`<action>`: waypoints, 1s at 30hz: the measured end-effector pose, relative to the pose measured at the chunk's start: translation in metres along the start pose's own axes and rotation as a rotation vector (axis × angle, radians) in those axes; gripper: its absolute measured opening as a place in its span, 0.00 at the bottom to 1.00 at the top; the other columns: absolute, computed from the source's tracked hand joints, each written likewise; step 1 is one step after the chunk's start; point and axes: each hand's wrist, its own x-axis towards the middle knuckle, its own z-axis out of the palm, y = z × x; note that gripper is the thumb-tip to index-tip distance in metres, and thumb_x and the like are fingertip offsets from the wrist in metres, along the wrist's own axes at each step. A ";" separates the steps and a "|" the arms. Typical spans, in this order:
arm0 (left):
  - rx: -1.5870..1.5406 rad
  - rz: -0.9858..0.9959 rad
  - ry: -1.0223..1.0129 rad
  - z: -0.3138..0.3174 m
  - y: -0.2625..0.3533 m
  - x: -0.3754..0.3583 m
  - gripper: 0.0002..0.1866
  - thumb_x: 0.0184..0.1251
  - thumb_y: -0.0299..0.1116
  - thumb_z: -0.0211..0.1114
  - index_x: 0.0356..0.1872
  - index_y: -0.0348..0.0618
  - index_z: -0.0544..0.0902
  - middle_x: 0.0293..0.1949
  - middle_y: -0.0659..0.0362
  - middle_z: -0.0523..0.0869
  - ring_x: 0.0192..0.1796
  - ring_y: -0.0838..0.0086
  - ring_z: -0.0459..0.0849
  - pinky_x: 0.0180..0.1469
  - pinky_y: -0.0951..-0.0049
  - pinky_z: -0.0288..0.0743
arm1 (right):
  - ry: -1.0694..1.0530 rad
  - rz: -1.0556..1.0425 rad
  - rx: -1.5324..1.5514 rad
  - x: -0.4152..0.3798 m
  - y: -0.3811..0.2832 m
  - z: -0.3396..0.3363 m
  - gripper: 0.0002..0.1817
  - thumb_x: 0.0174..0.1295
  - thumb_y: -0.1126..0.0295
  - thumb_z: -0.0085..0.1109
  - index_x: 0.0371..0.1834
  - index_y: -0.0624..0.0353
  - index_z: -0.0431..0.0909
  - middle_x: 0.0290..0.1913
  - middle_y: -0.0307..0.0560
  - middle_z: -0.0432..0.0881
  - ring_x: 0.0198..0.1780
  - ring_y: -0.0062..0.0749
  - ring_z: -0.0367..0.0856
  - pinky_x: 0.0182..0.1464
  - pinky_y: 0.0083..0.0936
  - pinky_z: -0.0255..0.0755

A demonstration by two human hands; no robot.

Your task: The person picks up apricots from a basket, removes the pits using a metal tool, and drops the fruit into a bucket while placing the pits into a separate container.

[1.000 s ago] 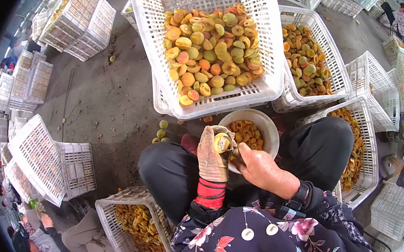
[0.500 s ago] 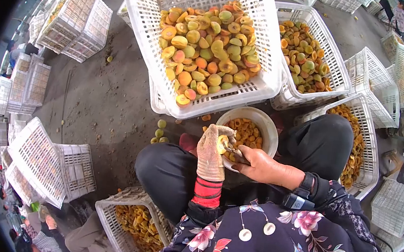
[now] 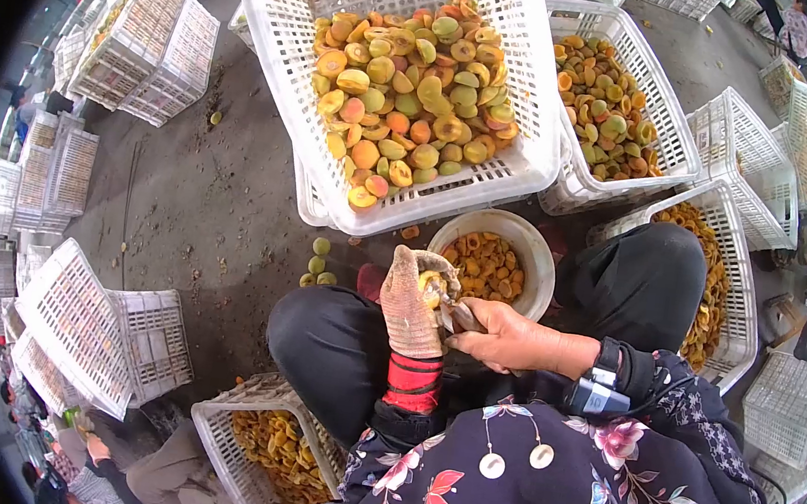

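My left hand (image 3: 411,305), in a stained knit glove, is closed around a yellow fruit piece (image 3: 432,287). My right hand (image 3: 522,338), bare, grips a small metal tool (image 3: 462,317) whose end meets the fruit. Just beyond both hands stands a round white bucket (image 3: 542,280) with orange fruit pieces in it. A large white crate (image 3: 377,222) at the top holds many halved fruits (image 3: 408,91), green, yellow and orange. The tool's tip is partly hidden by the fruit and glove.
Another crate of fruit (image 3: 603,105) stands behind the bucket, and one with orange pieces (image 3: 707,279) is beside my right knee. A crate (image 3: 283,454) sits at lower left. Green fruits (image 3: 318,265) lie on the floor. Stacked crates and other people are around.
Both hands have moved slightly toward my body and left, away from the bucket, uncovering more of its contents. The tool now points more upward-left against the fruit. A co-worker's arm at right has risen.
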 end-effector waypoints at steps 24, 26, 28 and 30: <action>-0.327 -0.173 0.024 -0.009 -0.010 0.016 0.23 0.75 0.54 0.54 0.33 0.42 0.79 0.26 0.55 0.82 0.26 0.69 0.81 0.31 0.71 0.78 | 0.067 -0.237 -0.788 -0.032 -0.005 -0.008 0.17 0.56 0.71 0.59 0.48 0.60 0.69 0.21 0.53 0.79 0.27 0.54 0.83 0.28 0.44 0.75; -0.285 -0.112 0.046 -0.007 -0.013 0.015 0.23 0.76 0.53 0.54 0.35 0.41 0.79 0.27 0.55 0.83 0.26 0.70 0.81 0.29 0.71 0.77 | 0.093 -0.126 -0.840 -0.035 0.008 -0.015 0.16 0.57 0.71 0.58 0.48 0.60 0.69 0.21 0.53 0.79 0.28 0.54 0.83 0.29 0.45 0.75; -0.197 0.012 0.094 -0.001 -0.012 0.013 0.23 0.76 0.53 0.52 0.38 0.41 0.80 0.29 0.55 0.84 0.24 0.71 0.82 0.27 0.72 0.76 | 0.143 0.098 -0.991 -0.038 0.027 -0.025 0.14 0.60 0.70 0.55 0.47 0.60 0.68 0.23 0.55 0.80 0.32 0.54 0.84 0.32 0.46 0.76; -0.165 0.012 0.117 0.003 -0.015 0.011 0.23 0.76 0.53 0.52 0.41 0.40 0.80 0.31 0.55 0.85 0.24 0.71 0.82 0.27 0.73 0.75 | 0.118 0.233 -0.999 -0.040 0.025 -0.036 0.11 0.64 0.66 0.55 0.45 0.58 0.70 0.25 0.55 0.81 0.31 0.53 0.84 0.33 0.45 0.76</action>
